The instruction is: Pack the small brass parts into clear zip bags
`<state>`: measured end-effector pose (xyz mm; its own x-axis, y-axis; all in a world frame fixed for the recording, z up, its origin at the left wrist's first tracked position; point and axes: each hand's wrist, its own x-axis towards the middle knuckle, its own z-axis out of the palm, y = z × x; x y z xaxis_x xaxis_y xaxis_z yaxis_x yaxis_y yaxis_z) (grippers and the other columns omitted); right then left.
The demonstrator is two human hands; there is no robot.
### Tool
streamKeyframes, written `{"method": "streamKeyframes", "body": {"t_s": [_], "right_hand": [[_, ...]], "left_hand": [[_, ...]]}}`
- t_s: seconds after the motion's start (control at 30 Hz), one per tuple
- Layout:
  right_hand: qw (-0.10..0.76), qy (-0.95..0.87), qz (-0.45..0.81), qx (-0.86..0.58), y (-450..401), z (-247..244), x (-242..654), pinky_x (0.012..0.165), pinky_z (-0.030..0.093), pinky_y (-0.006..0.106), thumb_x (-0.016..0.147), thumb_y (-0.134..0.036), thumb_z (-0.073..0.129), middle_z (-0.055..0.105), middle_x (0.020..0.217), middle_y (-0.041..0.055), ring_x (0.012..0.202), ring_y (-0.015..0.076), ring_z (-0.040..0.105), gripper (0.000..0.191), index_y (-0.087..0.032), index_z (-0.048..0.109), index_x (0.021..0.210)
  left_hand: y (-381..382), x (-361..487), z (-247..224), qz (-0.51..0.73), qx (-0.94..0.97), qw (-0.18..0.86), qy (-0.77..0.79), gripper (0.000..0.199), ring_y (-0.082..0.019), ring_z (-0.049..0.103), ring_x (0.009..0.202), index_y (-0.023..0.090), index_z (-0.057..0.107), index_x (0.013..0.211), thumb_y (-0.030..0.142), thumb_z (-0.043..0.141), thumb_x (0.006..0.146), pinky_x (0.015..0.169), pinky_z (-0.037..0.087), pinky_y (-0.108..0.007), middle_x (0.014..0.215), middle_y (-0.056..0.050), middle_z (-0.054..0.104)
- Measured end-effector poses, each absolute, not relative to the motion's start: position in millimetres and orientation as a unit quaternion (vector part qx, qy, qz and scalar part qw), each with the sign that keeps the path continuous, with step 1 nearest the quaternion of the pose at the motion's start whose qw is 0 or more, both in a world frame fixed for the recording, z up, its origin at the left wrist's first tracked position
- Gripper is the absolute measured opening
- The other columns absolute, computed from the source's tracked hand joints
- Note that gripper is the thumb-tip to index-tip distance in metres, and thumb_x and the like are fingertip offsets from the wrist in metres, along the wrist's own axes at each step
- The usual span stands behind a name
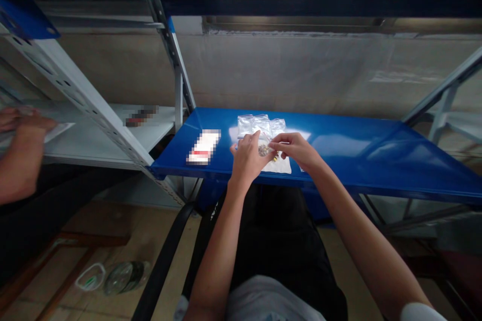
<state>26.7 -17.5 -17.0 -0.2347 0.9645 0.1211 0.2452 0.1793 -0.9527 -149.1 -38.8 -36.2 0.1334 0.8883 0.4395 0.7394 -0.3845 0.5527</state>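
At the front of the blue shelf (350,150), my left hand (246,156) has its fingers curled around a clear plastic bag (265,138). My right hand (295,149) is closed in a pinch beside it; what its fingertips grip is too small to make out. Small yellowish and brown pieces (264,150) show between the two hands, partly hidden by the fingers. Beneath them lies a white sheet (282,165). Several small clear zip bags (245,124) are laid in a row just beyond my hands.
Left of my hands, a blurred-out white and red item (204,147) lies on the shelf. Metal uprights (75,75) stand at the left. Another person's arm (24,153) rests over a grey shelf (94,133) there. A clear plastic bottle (124,277) lies on the floor.
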Motion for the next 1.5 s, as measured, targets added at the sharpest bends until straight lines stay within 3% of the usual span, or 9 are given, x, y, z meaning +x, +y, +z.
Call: {"method": "streamKeyframes", "body": {"t_s": [0.27, 0.43, 0.6, 0.77, 1.13, 1.37, 1.5], "right_hand": [[0.391, -0.672, 0.429, -0.46, -18.0, -15.2, 29.5, 0.051, 0.044, 0.025, 0.079, -0.049, 0.078, 0.071, 0.073, 0.0048, 0.062, 0.0142, 0.059, 0.031, -0.019, 0.074, 0.077], [0.386, -0.662, 0.436, -0.473, -10.7, -20.1, 35.2, 0.053, 0.045, 0.024, 0.088, -0.053, 0.069, 0.076, 0.083, 0.0076, 0.071, 0.0177, 0.069, 0.034, -0.019, 0.074, 0.086], [0.306, -0.713, 0.225, -0.589, 8.3, -40.9, 52.5, 0.062, 0.044, 0.028, 0.08, -0.027, 0.073, 0.074, 0.069, 0.0054, 0.067, 0.0199, 0.069, 0.011, -0.018, 0.075, 0.075], [0.225, -0.739, 0.132, -0.621, 13.2, -53.3, 55.9, 0.065, 0.044, 0.03, 0.075, -0.019, 0.077, 0.079, 0.076, 0.0081, 0.073, 0.0241, 0.07, 0.006, -0.018, 0.08, 0.07], [0.199, -0.745, 0.14, -0.621, 12.6, -62.0, 53.0, 0.062, 0.042, 0.031, 0.075, -0.016, 0.074, 0.078, 0.076, 0.0098, 0.07, 0.0238, 0.069, 0.01, -0.018, 0.083, 0.072], [0.232, -0.761, 0.164, -0.584, 11.9, -44.4, 64.1, 0.062, 0.038, 0.03, 0.08, -0.025, 0.073, 0.075, 0.07, 0.0059, 0.067, 0.0205, 0.063, 0.012, -0.018, 0.083, 0.078], [0.24, -0.8, 0.193, -0.515, 2.0, -27.3, 60.0, 0.062, 0.04, 0.029, 0.086, -0.028, 0.067, 0.075, 0.073, 0.005, 0.067, 0.0186, 0.062, 0.017, -0.018, 0.082, 0.087]], "left_hand": [[-35.1, -156.6, -36.0, 0.405, 0.747, 0.133, 0.51, 0.063, -0.034, 0.063, 0.12, 0.02, 0.059, 0.139, 0.05, 0.079, 0.087, 0.102, 0.045, -0.043, 0.13, -0.017, 0.066], [-31.7, -160.5, -38.2, 0.412, 0.746, 0.138, 0.505, 0.057, -0.031, 0.066, 0.113, 0.02, 0.061, 0.136, 0.045, 0.079, 0.087, 0.095, 0.049, -0.04, 0.125, -0.015, 0.07], [-30.0, -166.1, -38.0, 0.407, 0.735, 0.15, 0.521, 0.057, -0.029, 0.071, 0.103, 0.021, 0.063, 0.133, 0.044, 0.08, 0.085, 0.093, 0.05, -0.039, 0.11, -0.012, 0.075], [-29.8, -169.6, -39.2, 0.403, 0.735, 0.176, 0.516, 0.05, -0.027, 0.072, 0.099, 0.023, 0.065, 0.127, 0.046, 0.079, 0.086, 0.088, 0.052, -0.036, 0.109, -0.01, 0.076], [-23.8, -170.6, -47.0, 0.429, 0.757, 0.168, 0.464, 0.047, -0.027, 0.068, 0.11, 0.018, 0.067, 0.121, 0.033, 0.085, 0.08, 0.096, 0.052, -0.038, 0.126, -0.013, 0.069], [-25.4, -171.7, -45.8, 0.424, 0.73, 0.255, 0.472, 0.051, -0.029, 0.073, 0.103, 0.021, 0.072, 0.118, 0.043, 0.09, 0.075, 0.091, 0.056, -0.04, 0.11, -0.011, 0.077], [-27.5, -172.7, -40.9, 0.41, 0.723, 0.304, 0.466, 0.054, -0.028, 0.073, 0.104, 0.021, 0.073, 0.118, 0.043, 0.091, 0.074, 0.09, 0.057, -0.038, 0.114, -0.011, 0.077]]}}
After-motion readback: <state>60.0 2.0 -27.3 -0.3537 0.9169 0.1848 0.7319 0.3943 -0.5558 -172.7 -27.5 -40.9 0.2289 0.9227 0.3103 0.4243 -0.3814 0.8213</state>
